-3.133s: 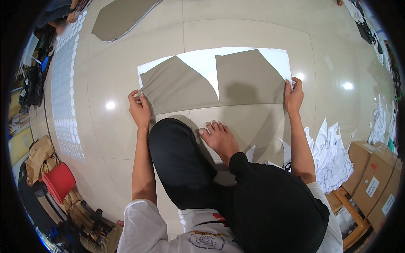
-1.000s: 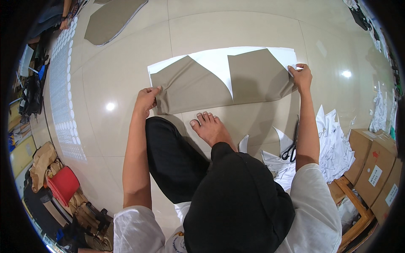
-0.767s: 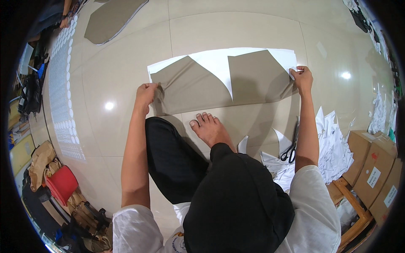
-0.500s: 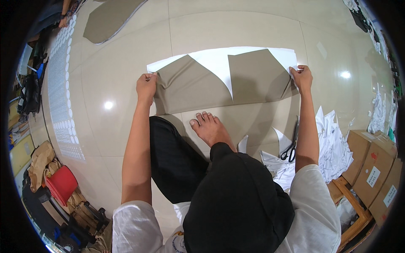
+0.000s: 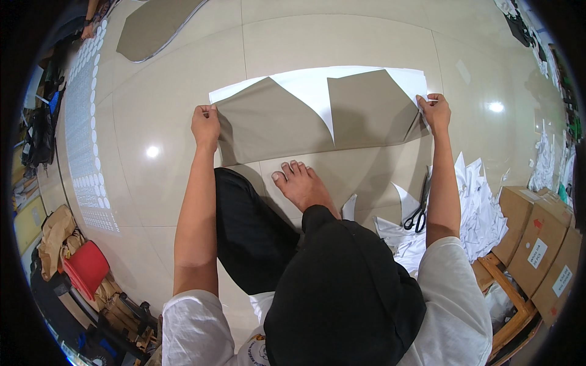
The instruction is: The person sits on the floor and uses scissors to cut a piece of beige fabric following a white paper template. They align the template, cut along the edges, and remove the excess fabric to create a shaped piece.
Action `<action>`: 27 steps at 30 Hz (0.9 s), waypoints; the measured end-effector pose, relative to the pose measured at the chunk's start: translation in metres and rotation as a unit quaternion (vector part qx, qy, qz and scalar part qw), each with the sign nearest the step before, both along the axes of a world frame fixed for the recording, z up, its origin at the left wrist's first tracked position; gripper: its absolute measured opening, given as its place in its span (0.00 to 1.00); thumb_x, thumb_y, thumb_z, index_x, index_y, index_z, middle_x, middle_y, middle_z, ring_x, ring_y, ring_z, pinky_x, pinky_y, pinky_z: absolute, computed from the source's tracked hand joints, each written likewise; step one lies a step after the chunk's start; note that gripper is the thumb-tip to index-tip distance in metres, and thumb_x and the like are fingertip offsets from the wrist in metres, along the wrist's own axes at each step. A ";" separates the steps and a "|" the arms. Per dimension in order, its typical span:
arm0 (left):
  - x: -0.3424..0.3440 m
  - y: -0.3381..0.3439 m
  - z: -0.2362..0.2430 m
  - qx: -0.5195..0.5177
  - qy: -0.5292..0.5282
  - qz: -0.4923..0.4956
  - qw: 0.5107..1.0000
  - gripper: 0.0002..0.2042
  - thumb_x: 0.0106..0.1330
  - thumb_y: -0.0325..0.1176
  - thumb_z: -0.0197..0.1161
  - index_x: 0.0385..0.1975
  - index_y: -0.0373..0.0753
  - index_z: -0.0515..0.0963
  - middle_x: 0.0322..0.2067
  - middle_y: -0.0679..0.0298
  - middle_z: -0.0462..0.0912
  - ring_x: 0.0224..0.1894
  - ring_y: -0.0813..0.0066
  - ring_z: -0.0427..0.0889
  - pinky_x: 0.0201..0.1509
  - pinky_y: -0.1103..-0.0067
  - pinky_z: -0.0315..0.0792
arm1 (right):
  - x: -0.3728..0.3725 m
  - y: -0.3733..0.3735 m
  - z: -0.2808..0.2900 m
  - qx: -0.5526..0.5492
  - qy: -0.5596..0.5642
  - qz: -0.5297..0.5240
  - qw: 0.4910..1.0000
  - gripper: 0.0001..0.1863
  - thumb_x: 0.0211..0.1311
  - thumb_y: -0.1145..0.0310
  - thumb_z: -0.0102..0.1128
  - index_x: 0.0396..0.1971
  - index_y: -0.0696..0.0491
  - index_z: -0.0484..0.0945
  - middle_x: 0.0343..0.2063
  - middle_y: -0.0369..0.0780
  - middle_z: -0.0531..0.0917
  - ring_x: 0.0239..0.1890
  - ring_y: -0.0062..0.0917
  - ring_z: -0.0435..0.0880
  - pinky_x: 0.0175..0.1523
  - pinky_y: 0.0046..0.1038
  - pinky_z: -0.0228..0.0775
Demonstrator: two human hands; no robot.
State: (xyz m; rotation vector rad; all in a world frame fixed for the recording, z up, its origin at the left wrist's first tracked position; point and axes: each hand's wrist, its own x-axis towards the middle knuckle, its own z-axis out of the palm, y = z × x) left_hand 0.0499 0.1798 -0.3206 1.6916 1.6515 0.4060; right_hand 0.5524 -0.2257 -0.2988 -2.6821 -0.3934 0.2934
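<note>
A wide brown-grey piece of fabric (image 5: 274, 122) with white areas along its far edge lies across the tiled floor in front of my bare foot (image 5: 304, 186). Its left end is pinched by my left hand (image 5: 206, 126), fingers closed at the corner. At the other end, my right hand (image 5: 435, 114) grips the right edge between thumb and fingers. Between the two hands the fabric is spread nearly flat, with a crease near the right end. Black-handled scissors (image 5: 416, 219) rest by white fabric scraps (image 5: 479, 204), close to my right forearm.
Another brown-grey fabric piece (image 5: 155, 30) lies at the far left. A long strip of white round shapes (image 5: 85, 131) runs along the left. Cardboard boxes (image 5: 537, 250) and a wooden frame (image 5: 510, 299) stand at the right, a red object (image 5: 86, 269) at lower left. Another person's hand (image 5: 88, 29) shows top left.
My left hand has moved slightly left, and the wrinkles on the fabric's left side have smoothed out. My right hand keeps its hold on the other end.
</note>
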 end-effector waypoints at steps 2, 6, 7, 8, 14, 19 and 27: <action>0.002 -0.002 0.003 -0.006 -0.007 0.002 1.000 0.15 0.78 0.43 0.71 0.46 0.34 0.85 0.38 0.59 0.90 0.37 0.69 0.85 0.46 0.70 0.79 | 0.003 -0.002 -0.001 0.004 -0.006 0.004 1.000 0.31 0.58 0.47 0.85 0.49 0.58 0.87 0.34 0.44 0.93 0.40 0.38 0.94 0.51 0.39 0.85; 0.025 -0.002 0.022 -0.079 0.005 0.042 0.996 0.19 0.74 0.46 0.74 0.46 0.32 0.87 0.37 0.59 0.90 0.39 0.69 0.85 0.48 0.71 0.79 | 0.008 -0.010 -0.001 -0.002 -0.005 0.008 1.000 0.32 0.58 0.47 0.85 0.50 0.59 0.87 0.35 0.45 0.93 0.39 0.37 0.93 0.50 0.37 0.84; 0.026 0.001 0.025 -0.092 0.007 0.041 0.995 0.20 0.74 0.47 0.74 0.45 0.31 0.87 0.37 0.59 0.90 0.39 0.69 0.85 0.48 0.71 0.79 | 0.008 -0.008 -0.001 -0.002 -0.002 0.007 1.000 0.33 0.58 0.47 0.86 0.50 0.59 0.87 0.34 0.44 0.92 0.38 0.34 0.92 0.49 0.36 0.84; 0.027 0.002 0.027 -0.105 0.008 0.040 0.994 0.21 0.73 0.48 0.75 0.45 0.31 0.87 0.36 0.59 0.90 0.39 0.69 0.85 0.48 0.71 0.79 | 0.008 -0.007 -0.001 -0.003 0.001 0.006 1.000 0.33 0.58 0.47 0.86 0.51 0.60 0.87 0.34 0.43 0.92 0.37 0.32 0.92 0.48 0.35 0.83; 0.014 0.006 0.004 -0.031 -0.031 0.015 0.999 0.17 0.75 0.45 0.74 0.45 0.36 0.86 0.33 0.61 0.90 0.35 0.70 0.84 0.45 0.70 0.78 | 0.005 -0.003 -0.002 -0.001 -0.009 0.007 1.000 0.33 0.57 0.46 0.87 0.50 0.60 0.87 0.34 0.43 0.91 0.37 0.32 0.91 0.47 0.35 0.83; 0.016 0.002 0.003 0.040 0.028 -0.021 0.999 0.14 0.78 0.44 0.71 0.46 0.38 0.85 0.33 0.57 0.91 0.35 0.63 0.88 0.46 0.66 0.80 | 0.007 -0.009 -0.003 0.002 -0.006 0.000 1.000 0.33 0.57 0.46 0.87 0.49 0.59 0.87 0.33 0.43 0.91 0.36 0.32 0.91 0.47 0.35 0.83; 0.022 0.006 -0.001 0.066 0.074 -0.029 0.995 0.15 0.79 0.47 0.69 0.46 0.40 0.84 0.38 0.52 0.94 0.39 0.53 0.92 0.48 0.61 0.82 | 0.003 -0.008 0.002 0.011 -0.060 0.037 0.997 0.28 0.61 0.50 0.84 0.48 0.58 0.87 0.33 0.43 0.91 0.36 0.33 0.91 0.46 0.37 0.83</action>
